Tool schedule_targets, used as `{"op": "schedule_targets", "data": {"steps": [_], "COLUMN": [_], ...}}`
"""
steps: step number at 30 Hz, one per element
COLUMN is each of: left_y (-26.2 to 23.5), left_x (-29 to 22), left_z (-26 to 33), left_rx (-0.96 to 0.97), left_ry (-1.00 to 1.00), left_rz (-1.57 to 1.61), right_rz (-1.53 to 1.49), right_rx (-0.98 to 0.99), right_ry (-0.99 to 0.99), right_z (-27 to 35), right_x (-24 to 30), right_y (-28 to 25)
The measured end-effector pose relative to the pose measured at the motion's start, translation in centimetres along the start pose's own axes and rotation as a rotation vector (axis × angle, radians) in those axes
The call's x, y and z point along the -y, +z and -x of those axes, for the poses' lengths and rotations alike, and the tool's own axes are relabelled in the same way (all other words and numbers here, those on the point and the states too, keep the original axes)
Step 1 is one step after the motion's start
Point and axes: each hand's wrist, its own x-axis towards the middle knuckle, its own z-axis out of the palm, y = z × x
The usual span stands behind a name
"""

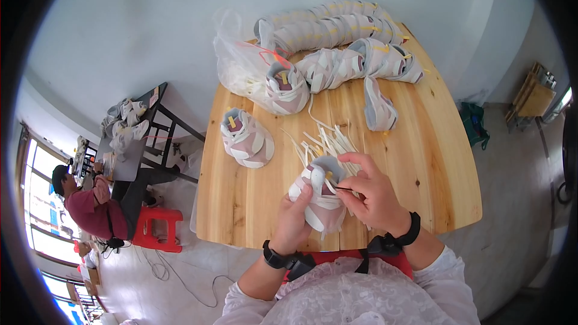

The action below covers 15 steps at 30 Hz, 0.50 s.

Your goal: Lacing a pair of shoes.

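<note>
A pale pink and white shoe upper [327,213] is near the table's front edge, its grey-lined opening facing away from me. My left hand [292,219] is closed around its left side, the thumb on the white part. Over the upper's right side, my right hand [378,195] pinches a thin dark tool [344,188], whose tip is at the eyelets beside a white lace. What kind of tool it is I cannot make out. Just beyond the upper lies a loose bunch of flat white laces [328,142].
Stacked shoe uppers [247,138] stand at the left of the wooden table [433,174]. Behind are another upper [288,93], a clear plastic bag [235,63] and long nested rows of uppers [337,33]. A single upper [379,108] lies right. A co-worker [93,204] sits far left.
</note>
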Motion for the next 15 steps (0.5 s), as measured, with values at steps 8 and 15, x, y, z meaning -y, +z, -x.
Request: {"op": "schedule_targets", "data": {"steps": [8, 15], "left_y": [0.2, -0.1], "left_x": [0.7, -0.5], "left_z": [0.1, 0.2], "left_rx": [0.013, 0.053], "left_ry": [0.022, -0.101], "left_rz": [-0.135, -0.193], "right_rz": [-0.204, -0.689], "right_rx": [0.083, 0.241], "right_ry": [0.021, 0.400], "right_z": [0.8, 0.0], "right_x": [-1.4, -1.6], "right_y": [1.0, -0.3]}}
